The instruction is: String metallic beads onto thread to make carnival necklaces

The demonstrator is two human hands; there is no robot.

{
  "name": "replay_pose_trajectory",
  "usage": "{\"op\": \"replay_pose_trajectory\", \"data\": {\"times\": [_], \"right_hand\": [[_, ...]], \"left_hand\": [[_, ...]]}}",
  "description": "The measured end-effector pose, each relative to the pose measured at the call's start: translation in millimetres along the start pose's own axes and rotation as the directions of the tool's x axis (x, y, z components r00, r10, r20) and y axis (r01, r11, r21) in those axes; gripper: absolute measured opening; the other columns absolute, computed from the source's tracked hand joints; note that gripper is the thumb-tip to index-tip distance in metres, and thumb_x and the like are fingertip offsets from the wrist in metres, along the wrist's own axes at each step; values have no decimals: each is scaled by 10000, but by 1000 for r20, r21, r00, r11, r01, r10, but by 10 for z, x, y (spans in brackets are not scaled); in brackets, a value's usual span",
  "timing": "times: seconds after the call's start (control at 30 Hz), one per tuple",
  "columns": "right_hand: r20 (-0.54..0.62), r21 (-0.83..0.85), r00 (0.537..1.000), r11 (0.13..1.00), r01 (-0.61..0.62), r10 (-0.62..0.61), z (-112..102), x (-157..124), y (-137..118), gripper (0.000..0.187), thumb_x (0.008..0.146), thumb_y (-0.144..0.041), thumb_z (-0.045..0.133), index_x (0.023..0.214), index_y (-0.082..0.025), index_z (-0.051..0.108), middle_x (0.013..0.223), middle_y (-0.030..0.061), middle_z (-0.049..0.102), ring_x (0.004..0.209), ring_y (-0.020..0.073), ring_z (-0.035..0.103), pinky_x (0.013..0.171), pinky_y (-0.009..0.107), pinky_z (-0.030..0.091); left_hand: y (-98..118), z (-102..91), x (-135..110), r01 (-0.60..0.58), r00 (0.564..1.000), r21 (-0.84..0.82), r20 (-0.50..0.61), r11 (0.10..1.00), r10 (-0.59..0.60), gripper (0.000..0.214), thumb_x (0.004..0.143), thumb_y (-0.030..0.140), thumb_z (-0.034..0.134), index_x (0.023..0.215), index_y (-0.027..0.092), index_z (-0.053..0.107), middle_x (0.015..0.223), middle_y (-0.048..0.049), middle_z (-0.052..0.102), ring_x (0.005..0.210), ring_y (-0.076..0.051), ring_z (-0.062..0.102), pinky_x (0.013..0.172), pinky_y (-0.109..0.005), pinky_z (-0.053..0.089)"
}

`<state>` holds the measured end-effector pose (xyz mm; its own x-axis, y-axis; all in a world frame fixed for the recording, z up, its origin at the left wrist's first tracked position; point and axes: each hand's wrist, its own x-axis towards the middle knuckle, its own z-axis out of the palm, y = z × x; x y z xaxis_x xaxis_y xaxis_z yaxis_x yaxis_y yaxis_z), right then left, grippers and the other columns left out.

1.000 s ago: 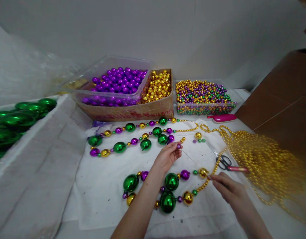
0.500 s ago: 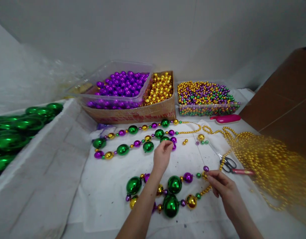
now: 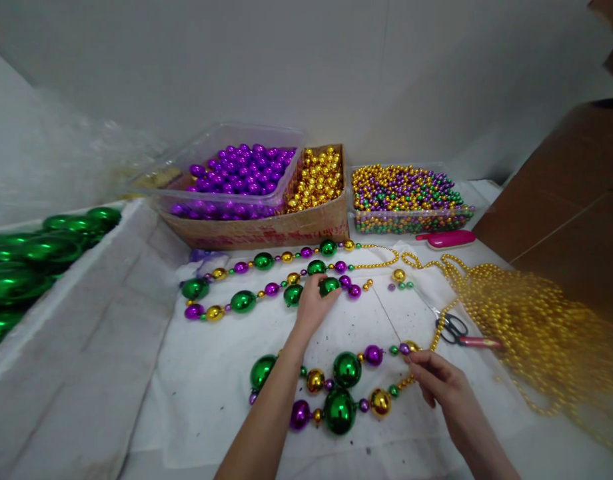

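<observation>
Working over a white cloth (image 3: 201,393) spread on a pale worktop (image 3: 546,447), we reach forward with both bare hands. On the far half of the cloth our left hand (image 3: 312,305) is at a shiny green ball (image 3: 330,287), its grip curved part-way about it; we cannot tell whether it bears on the ball. Two purple balls (image 3: 350,287) sit just beside, to the right. On the cloth's right side, nearer us, our right hand (image 3: 440,379) keeps a narrow pinch on a thin line (image 3: 386,313) that slants to the cloth's far half, with a small purple bead (image 3: 405,349) at the fingertips.

Below, a big-beaded strand (image 3: 340,411) lies on the near half of the cloth, partly behind our left forearm; a second strand (image 3: 243,301) stretches along the far half. Between the two, a stretch of cloth gives sideways room, crossed by that forearm.

The cloth's left edge runs beside a pale box wall (image 3: 76,353). Past the far edge stand a cardboard box (image 3: 256,233) and a clear tub (image 3: 411,213) of mixed beads. At the right edge, scissors (image 3: 452,328) and heaped gold bead chain (image 3: 531,327) crowd our right hand's outer side.
</observation>
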<state>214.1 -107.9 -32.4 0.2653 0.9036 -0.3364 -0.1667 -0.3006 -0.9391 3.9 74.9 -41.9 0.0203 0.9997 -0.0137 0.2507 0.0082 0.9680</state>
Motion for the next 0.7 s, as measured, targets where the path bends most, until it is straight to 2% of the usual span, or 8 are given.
{"op": "replay_pose_trajectory", "data": {"times": [0.07, 0.1, 0.17, 0.23, 0.3, 0.4, 0.53, 0.7], "right_hand": [[20, -16, 1000, 1000, -6, 6, -3, -12, -5, 276, 685, -415, 730, 807, -170, 693, 596, -25, 519, 461, 83, 362, 401, 208, 257], [30, -20, 1000, 1000, -7, 8, -1, -18, -12, 274, 689, -414, 728, 808, -170, 693, 610, -20, 530, 464, 83, 365, 402, 210, 261], [47, -14, 999, 1000, -7, 8, 9, -26, -37, 267, 695, -405, 727, 813, -168, 693, 675, -1, 572, 472, 79, 373, 405, 211, 270], [55, 10, 998, 1000, -4, 3, 16, -29, -74, 256, 699, -390, 729, 815, -166, 690, 722, 10, 593, 474, 73, 375, 405, 209, 271], [57, 45, 998, 999, 3, -5, 5, -29, -122, 239, 703, -371, 734, 819, -167, 688, 704, 1, 582, 472, 68, 370, 407, 204, 264], [37, 93, 999, 996, 5, -9, -51, -29, -202, 216, 697, -348, 749, 820, -180, 691, 603, -30, 526, 457, 63, 351, 405, 199, 241], [12, 62, 999, 997, 45, -46, -139, -43, -286, 198, 699, -343, 749, 830, -201, 702, 577, -35, 522, 457, 67, 364, 409, 201, 249], [74, -155, 996, 986, 66, -55, -122, -100, -269, 204, 715, -379, 718, 827, -209, 725, 699, 3, 593, 489, 80, 396, 409, 204, 276]], "left_hand": [[34, -102, -68, 59, 995, -199, 89, 978, -42, 371, 737, 371, 656, 1060, 219, 552, 1044, -59, 587, 906, -208, 600, 706, -300, 486], [58, -150, -106, 111, 987, -346, 149, 932, -62, 345, 768, 373, 625, 1072, 228, 550, 1035, -52, 599, 853, -182, 615, 669, -273, 486], [111, -229, -180, 242, 959, -621, 268, 746, -88, 292, 786, 346, 611, 1051, 229, 571, 989, -45, 626, 763, -146, 625, 617, -235, 476], [163, -278, -237, 333, 937, -755, 333, 565, -108, 247, 793, 346, 602, 1000, 211, 597, 925, -51, 650, 706, -142, 625, 578, -227, 474], [212, -305, -272, 365, 930, -812, 341, 456, -137, 231, 821, 371, 556, 969, 201, 606, 913, -66, 662, 727, -166, 636, 568, -236, 487], [281, -319, -302, 354, 935, -862, 310, 363, -175, 201, 851, 345, 504, 940, 199, 609, 948, -73, 667, 866, -214, 639, 603, -250, 512], [346, -268, -340, 368, 929, -877, 336, 308, -154, 179, 843, 291, 509, 923, 177, 622, 982, -74, 664, 912, -229, 629, 629, -263, 519], [301, -100, -381, 431, 899, -865, 386, 257, -208, 226, 860, 330, 501, 940, 155, 619, 984, -97, 657, 823, -196, 631, 571, -226, 491]]}}
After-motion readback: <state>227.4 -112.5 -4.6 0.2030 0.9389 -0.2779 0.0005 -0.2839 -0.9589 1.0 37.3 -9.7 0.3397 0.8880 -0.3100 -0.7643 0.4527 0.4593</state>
